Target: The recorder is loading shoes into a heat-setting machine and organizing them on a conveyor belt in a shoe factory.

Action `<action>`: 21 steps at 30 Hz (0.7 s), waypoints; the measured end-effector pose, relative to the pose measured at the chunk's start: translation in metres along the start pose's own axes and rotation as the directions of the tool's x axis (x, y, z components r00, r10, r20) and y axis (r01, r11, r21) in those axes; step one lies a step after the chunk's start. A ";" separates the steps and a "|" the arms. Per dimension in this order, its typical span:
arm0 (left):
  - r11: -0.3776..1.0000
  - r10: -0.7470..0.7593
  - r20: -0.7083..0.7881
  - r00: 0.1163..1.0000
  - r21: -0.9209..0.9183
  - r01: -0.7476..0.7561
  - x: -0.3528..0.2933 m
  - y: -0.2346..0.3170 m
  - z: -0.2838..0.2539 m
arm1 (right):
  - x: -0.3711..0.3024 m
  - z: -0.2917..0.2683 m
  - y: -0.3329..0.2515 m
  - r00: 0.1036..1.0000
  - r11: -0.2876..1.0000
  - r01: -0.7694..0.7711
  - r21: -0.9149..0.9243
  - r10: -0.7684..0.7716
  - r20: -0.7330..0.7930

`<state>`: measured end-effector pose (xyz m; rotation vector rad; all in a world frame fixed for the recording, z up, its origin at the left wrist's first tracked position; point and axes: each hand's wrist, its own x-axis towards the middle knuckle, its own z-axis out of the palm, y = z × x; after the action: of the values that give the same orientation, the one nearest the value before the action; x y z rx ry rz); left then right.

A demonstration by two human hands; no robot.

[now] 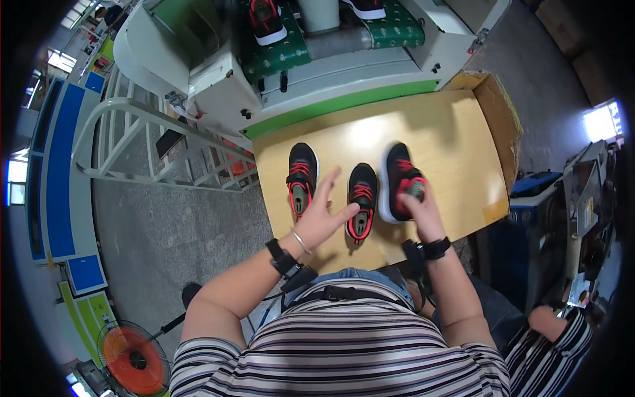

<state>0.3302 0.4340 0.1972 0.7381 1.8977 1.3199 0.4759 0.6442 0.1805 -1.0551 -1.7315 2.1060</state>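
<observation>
Striped shirt (pixel 337 337) fronts the table's (pixel 456 152) near edge. Right hand (pixel 423 204) clamps outer shoe (pixel 395 180) at its opening, likely the handiest hold; left hand (pixel 317 223) spreads, empty, beside middle shoe (pixel 362 190).

Left hand (pixel 320 221) spread — right hand (pixel 425 213) curled

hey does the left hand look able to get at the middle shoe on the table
Likely yes: the left hand is open, close beside the middle shoe, and nothing visible stands between them.
</observation>
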 end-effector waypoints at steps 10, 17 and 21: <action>0.822 -0.137 -0.265 0.954 -0.568 -0.039 -0.032 0.030 -0.060 | -0.019 0.068 0.061 0.954 0.773 0.260 -0.579 -0.114 0.276; 0.850 -0.063 -0.365 0.929 -0.508 -0.142 -0.019 0.047 -0.080 | -0.030 0.086 0.066 0.857 0.615 0.497 -0.613 -0.239 0.455; 0.900 0.193 -0.460 0.867 -0.270 -0.344 0.029 0.109 -0.100 | -0.034 0.087 0.054 0.906 0.651 0.382 -0.655 -0.123 0.406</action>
<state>0.2393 0.4364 0.3180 0.5835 1.8451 2.0740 0.4589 0.5422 0.1483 -0.5218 -2.8243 1.4584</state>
